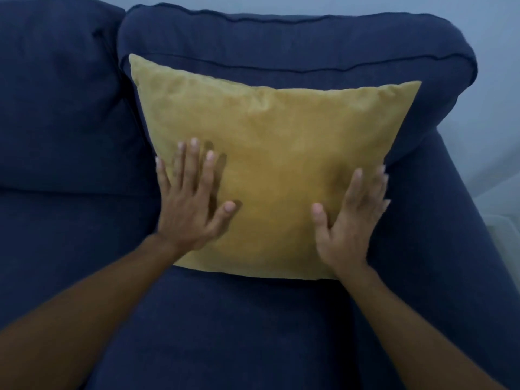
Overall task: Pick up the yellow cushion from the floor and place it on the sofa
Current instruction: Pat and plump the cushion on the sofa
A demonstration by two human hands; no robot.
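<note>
The yellow cushion (275, 153) leans upright against the back cushion of the dark blue sofa (253, 333), its lower edge on the seat. My left hand (191, 201) lies flat on the cushion's lower left part, fingers spread. My right hand (351, 218) rests flat along its lower right edge, fingers apart. Neither hand grips the cushion.
The sofa's right armrest (439, 235) runs down beside the cushion. A second back cushion (56, 94) fills the left. A pale wall and a strip of floor (498, 164) show at the far right.
</note>
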